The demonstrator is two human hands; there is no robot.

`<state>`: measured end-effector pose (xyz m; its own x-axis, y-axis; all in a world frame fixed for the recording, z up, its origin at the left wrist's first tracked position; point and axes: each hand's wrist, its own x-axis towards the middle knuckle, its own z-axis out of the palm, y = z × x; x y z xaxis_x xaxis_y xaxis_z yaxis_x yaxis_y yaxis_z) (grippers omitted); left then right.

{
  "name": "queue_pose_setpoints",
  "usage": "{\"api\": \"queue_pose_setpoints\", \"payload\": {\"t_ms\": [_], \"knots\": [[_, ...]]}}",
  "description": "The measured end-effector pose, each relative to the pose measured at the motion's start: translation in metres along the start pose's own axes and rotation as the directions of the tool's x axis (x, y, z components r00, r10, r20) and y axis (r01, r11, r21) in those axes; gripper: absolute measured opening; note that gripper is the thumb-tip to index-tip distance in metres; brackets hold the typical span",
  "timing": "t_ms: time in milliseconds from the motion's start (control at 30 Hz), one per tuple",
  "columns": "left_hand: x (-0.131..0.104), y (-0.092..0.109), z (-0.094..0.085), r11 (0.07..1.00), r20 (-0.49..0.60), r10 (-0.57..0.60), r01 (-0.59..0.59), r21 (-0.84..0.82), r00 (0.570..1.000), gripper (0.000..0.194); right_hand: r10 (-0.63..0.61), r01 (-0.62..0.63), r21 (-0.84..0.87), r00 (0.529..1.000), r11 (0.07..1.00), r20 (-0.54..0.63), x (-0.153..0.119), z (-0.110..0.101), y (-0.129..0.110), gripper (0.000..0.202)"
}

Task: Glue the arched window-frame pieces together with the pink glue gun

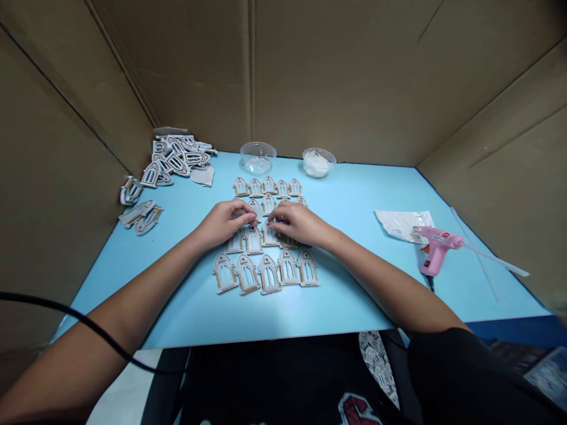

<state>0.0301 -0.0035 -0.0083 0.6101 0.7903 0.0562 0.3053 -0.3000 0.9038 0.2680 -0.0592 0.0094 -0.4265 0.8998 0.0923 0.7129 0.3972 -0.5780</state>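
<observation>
Across the middle of the pale blue counter (354, 200), small arched window frames (269, 273) lie in rows, pale with gold-brown edges, their pointed tops toward the back. Five make up the front row and five the rearmost; the rows between are partly covered by the hands.

The left hand (228, 221) comes in from the left side of the rows, thumb and forefinger close together at the tips. A small pale piece (258, 211) shows just beside those fingers, but I cannot tell whether they grip it. Opposite it, the right hand (299, 223) reaches over the frames with bent fingers, the tips at the upper part of one frame; whether they pinch it or only touch it, I cannot tell.

Behind the rows stand two clear plastic bowls: the left bowl (245, 158) has some clear material at its bottom, and the right bowl (330, 169) holds white pieces (316, 160).

At the back left, more arched frames lie heaped in a pile (177, 154), with a few loose ones in front. On the right, a pink glue gun (438, 251) lies with its nozzle over a white plastic packet (402, 224). A translucent glue stick (498, 261) sticks out of its rear, and another thin stick (469, 239) lies beneath. Cardboard walls (332, 77) surround the counter.
</observation>
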Motion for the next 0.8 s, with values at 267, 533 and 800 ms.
{"api": "queue_pose_setpoints", "payload": {"t_ms": [267, 533, 800], "knots": [[-0.004, 0.005, 0.009, 0.998, 0.062, 0.049, -0.051, 0.043, 0.997, 0.030, -0.050, 0.066, 0.244, 0.996, 0.967, -0.070, 0.000, 0.000, -0.013, 0.008], [0.000, 0.002, 0.008, 0.995, -0.056, 0.005, -0.010, -0.097, 0.998, 0.030, 0.025, -0.019, -0.025, 0.965, 0.999, 0.263, -0.009, -0.033, -0.014, 0.038], [0.007, -0.008, 0.000, 0.965, -0.180, -0.058, 0.009, -0.261, 0.982, 0.046, 0.104, -0.115, 0.026, 0.960, 0.993, 0.259, -0.005, -0.044, -0.003, 0.011]]}}
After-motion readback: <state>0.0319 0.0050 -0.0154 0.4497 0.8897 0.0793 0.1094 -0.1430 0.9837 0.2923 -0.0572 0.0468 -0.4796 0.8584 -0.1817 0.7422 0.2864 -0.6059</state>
